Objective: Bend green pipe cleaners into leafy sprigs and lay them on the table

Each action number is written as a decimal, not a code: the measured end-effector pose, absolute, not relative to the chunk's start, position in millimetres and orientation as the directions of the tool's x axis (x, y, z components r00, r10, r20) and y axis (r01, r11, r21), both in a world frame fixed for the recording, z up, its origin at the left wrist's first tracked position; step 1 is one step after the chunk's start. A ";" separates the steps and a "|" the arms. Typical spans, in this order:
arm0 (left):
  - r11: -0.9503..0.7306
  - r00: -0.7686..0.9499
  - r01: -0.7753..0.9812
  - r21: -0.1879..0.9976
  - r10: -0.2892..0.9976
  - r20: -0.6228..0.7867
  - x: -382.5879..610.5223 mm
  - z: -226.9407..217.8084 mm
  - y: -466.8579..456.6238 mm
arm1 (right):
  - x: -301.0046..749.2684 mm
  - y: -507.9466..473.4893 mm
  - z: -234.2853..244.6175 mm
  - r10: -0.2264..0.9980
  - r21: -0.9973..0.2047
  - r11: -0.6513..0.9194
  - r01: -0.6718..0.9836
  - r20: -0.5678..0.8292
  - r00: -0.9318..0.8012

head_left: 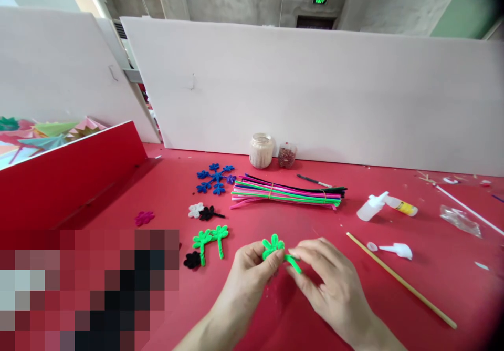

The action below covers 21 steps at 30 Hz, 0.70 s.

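Note:
A bright green pipe-cleaner flower point(272, 245) is pinched between the thumb and fingers of my left hand point(252, 267), petals upward. Its short stem point(294, 265) slants down to the right, and the fingertips of my right hand point(334, 282) close around it. Left of my hands lie two more green pipe-cleaner flowers with stems point(202, 240), beside a black flower point(192, 260). Above them a white flower point(196, 210) touches another black one with a stem point(208, 213). A magenta flower point(144, 218) lies farther left.
A banded bundle of pipe cleaners point(287, 193) lies ahead, beside a blue snowflake shape point(216, 178). Behind stand a glass jar point(261, 151) and a small cup point(287, 155). At right are a glue bottle point(370, 208), a white nozzle cap point(399, 250) and a wooden stick point(401, 280).

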<state>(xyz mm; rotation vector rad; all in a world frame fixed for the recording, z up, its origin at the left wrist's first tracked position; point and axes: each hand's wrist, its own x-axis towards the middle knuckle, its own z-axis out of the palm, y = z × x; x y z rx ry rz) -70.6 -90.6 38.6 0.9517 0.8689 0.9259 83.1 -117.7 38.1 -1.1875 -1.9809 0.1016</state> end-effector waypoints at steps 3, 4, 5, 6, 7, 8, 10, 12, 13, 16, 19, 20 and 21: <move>0.290 0.379 -0.248 0.924 0.907 -0.183 -69.3 41.7 -92.3 | 84.8 -116.9 37.8 0.721 -0.353 0.597 0.720 0.629 -0.290; 0.278 0.377 -0.233 0.932 0.909 -0.176 -68.8 43.6 -93.1 | 84.6 -117.3 38.7 0.717 -0.357 0.604 0.712 0.634 -0.290; 0.257 0.373 -0.213 0.943 0.913 -0.165 -68.4 45.6 -93.8 | 83.9 -118.1 39.9 0.722 -0.381 0.605 0.700 0.633 -0.280; 0.228 0.364 -0.191 0.955 0.920 -0.147 -68.2 47.4 -94.4 | 82.7 -119.2 41.3 0.741 -0.429 0.593 0.681 0.621 -0.254; 0.192 0.353 -0.169 0.967 0.928 -0.123 -68.2 48.9 -95.1 | 80.9 -120.3 42.5 0.779 -0.506 0.562 0.654 0.590 -0.213; 0.151 0.343 -0.147 0.978 0.935 -0.092 -68.4 50.0 -95.7 | 78.4 -121.6 43.5 0.832 -0.607 0.507 0.612 0.531 -0.163; 0.051 0.327 -0.095 0.994 0.945 -0.017 -69.2 50.9 -96.8 | 72.0 -123.6 44.2 0.944 -0.837 0.316 0.446 0.322 -0.065; -0.068 0.297 -0.011 0.998 0.953 0.068 -70.1 50.8 -97.8 | 64.3 -124.7 43.1 0.998 -0.988 0.056 0.142 0.056 -0.006; -0.125 0.287 0.034 0.992 0.952 0.110 -70.2 50.6 -98.1 | 60.5 -124.9 42.0 0.997 -0.996 -0.082 -0.048 -0.081 -0.004; -0.239 0.265 0.116 0.964 0.943 0.202 -69.0 50.4 -98.9 | 52.4 -124.7 38.4 0.901 -0.747 -0.420 -0.515 -0.413 -0.135; -0.162 0.269 0.041 0.986 0.952 0.145 -66.4 49.9 -98.9 | 52.8 -124.4 37.6 0.855 -0.627 -0.501 -0.597 -0.463 -0.231; -0.086 0.281 -0.017 0.996 0.956 0.087 -65.9 49.3 -98.6 | 54.8 -124.4 38.5 0.882 -0.698 -0.461 -0.548 -0.426 -0.200; 0.000 0.289 -0.084 0.996 0.957 0.024 -65.6 48.3 -98.2 | 57.6 -124.4 39.9 0.919 -0.800 -0.393 -0.453 -0.366 -0.149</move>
